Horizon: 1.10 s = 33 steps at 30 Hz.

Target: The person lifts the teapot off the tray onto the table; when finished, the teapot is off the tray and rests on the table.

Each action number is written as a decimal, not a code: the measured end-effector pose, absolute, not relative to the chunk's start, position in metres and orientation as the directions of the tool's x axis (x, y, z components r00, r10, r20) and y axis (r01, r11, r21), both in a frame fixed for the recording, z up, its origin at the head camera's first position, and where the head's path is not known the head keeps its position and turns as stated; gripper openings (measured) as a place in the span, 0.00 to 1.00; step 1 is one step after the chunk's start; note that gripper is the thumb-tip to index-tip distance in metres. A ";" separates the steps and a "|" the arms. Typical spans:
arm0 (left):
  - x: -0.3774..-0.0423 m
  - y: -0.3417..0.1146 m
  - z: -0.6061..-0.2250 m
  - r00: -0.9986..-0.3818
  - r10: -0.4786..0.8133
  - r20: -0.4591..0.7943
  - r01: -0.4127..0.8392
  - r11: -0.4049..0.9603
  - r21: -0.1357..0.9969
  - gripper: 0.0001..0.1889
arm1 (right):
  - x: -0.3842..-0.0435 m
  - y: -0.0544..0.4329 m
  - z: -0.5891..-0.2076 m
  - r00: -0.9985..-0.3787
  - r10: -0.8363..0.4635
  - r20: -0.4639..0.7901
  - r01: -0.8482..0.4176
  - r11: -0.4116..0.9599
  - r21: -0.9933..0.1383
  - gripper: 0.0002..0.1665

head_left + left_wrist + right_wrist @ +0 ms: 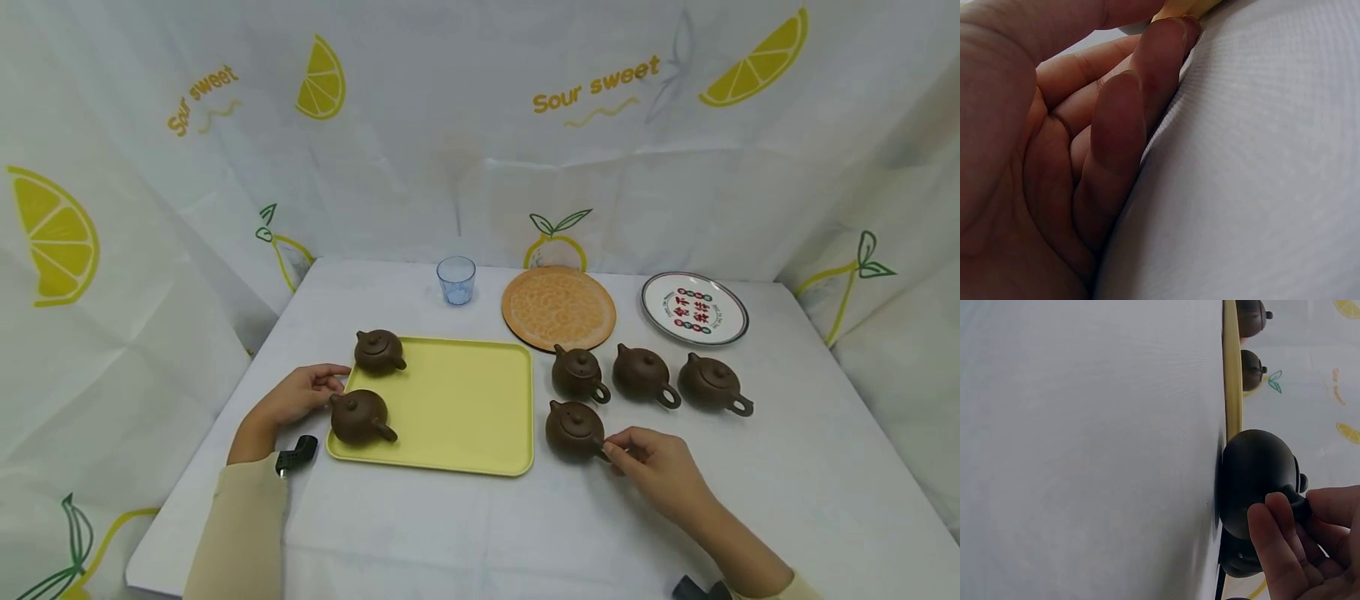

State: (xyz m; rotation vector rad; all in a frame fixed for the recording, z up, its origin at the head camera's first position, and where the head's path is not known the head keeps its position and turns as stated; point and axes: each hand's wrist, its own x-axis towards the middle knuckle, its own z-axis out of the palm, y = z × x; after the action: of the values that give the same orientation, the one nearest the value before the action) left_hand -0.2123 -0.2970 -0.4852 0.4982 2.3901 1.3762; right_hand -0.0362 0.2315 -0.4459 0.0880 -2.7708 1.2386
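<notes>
My right hand (pixel 663 471) pinches the handle of a brown teapot (pixel 573 429), just right of a yellow tray (pixel 457 408). Thumb and fingers meet at that handle in the right wrist view, where the teapot's round body (pixel 1257 478) sits upright at the white tabletop. At the tray's left rim rests my left hand (pixel 296 396), its fingers loosely bent and their tips at the edge. Two more brown teapots stand on the tray's left side, one at the back corner (pixel 379 352), the other nearer the front (pixel 360 417).
Three brown teapots stand in a row to the right: one (pixel 576 373) near the tray, a middle one (pixel 642 372) and a right one (pixel 711 383). Behind them lie a round tan mat (pixel 558 307) and a white plate (pixel 694 308). A blue glass (pixel 456 282) stands at the back.
</notes>
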 end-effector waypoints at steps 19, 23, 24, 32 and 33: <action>-0.212 -0.296 -0.486 -0.879 0.466 -0.106 0.138 0.459 0.878 0.26 | -0.062 0.213 -0.413 -0.936 -0.216 0.279 -0.348 0.692 -0.632 0.02; -0.210 -0.295 -0.486 -0.880 0.460 -0.116 0.124 0.459 0.880 0.27 | -0.073 0.186 -0.411 -0.903 -0.307 0.302 -0.430 0.622 -0.655 0.02; -0.210 -0.296 -0.485 -0.881 0.458 -0.120 0.119 0.461 0.880 0.27 | -0.076 0.178 -0.411 -0.891 -0.331 0.312 -0.454 0.605 -0.654 0.02; -0.211 -0.295 -0.485 -0.882 0.458 -0.116 0.125 0.463 0.877 0.26 | -0.099 0.117 -0.421 -0.828 -0.475 0.298 -0.547 0.567 -0.616 0.05; -0.211 -0.295 -0.485 -0.881 0.458 -0.114 0.129 0.465 0.876 0.26 | -0.101 0.109 -0.423 -0.825 -0.484 0.291 -0.549 0.562 -0.619 0.06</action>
State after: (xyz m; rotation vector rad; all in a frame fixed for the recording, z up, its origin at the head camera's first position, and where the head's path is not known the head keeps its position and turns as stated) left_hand -0.2113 -0.2954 -0.4851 0.4972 2.3845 1.3831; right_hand -0.1007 0.1088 -0.4229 0.8941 -2.6978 1.1165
